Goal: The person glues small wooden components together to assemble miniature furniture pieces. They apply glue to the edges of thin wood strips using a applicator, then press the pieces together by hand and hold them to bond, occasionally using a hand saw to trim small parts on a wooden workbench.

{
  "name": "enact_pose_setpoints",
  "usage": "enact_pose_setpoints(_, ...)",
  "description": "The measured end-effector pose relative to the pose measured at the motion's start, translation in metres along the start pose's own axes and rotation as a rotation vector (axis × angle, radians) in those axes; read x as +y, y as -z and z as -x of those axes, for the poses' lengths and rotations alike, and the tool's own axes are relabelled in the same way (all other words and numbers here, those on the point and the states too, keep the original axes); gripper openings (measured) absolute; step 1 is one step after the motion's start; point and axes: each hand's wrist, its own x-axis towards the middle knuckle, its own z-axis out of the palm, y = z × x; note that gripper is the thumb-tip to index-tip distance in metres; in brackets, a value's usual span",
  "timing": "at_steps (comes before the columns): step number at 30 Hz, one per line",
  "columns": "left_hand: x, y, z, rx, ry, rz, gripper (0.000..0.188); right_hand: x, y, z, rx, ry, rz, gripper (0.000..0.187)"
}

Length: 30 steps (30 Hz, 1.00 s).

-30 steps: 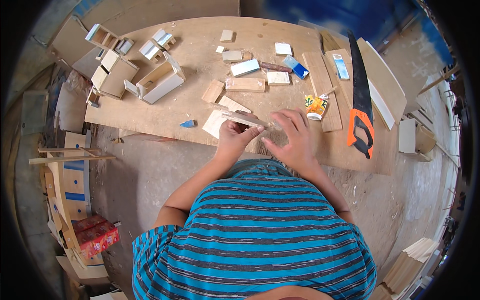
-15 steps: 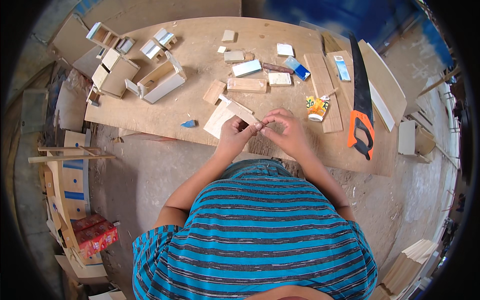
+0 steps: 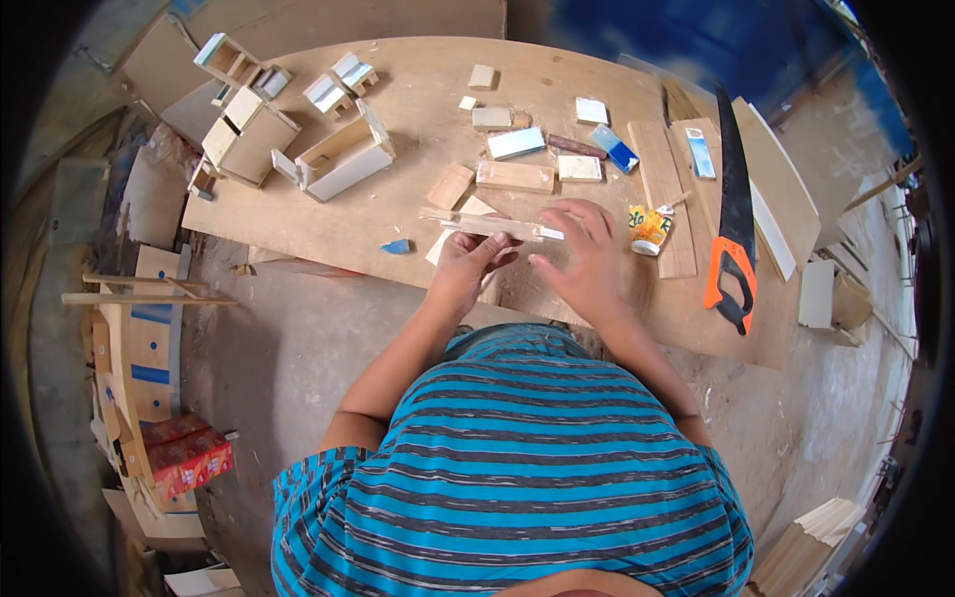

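Observation:
My left hand (image 3: 472,267) grips a narrow wooden piece (image 3: 479,228) between thumb and fingers, above the table's near edge. The piece lies level, its rough edge showing and a white patch at its right end. My right hand (image 3: 585,261) is just beyond that end, thumb and fingers spread apart, slightly blurred. Beneath the held piece, a pale flat board (image 3: 438,249) rests on the table, partly covered by it and my left hand. A small wooden block (image 3: 452,186) lies just behind.
On the wooden table (image 3: 418,99) stand small wooden box-like models (image 3: 346,165) at left. Several loose blocks (image 3: 515,177) lie mid-table. To the right are a yellow paper cup (image 3: 649,231), a long plank (image 3: 662,199) and a handsaw (image 3: 733,269). A blue scrap (image 3: 396,246) sits near the front edge.
My right hand has come off the wooden piece and opened. The piece has turned from slanting to level, still in my left hand. The whole view has shifted slightly.

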Motion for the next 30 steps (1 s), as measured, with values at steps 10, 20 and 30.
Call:
enact_pose_setpoints(10, 0.004, 0.037, -0.008, 0.059, -0.003, 0.044, 0.024, 0.043, 0.01, 0.033, -0.07, -0.203, 0.091, 0.055)
enact_pose_setpoints(20, -0.015, 0.034, -0.011, 0.059, 0.217, 0.079, 0.013, 0.022, -0.01, 0.026, -0.174, -0.129, -0.087, 0.063)
enact_pose_setpoints(30, -0.026, 0.012, -0.001, 0.008, 0.279, -0.111, 0.022, 0.025, -0.029, 0.026, -0.199, -0.096, 0.037, 0.061)
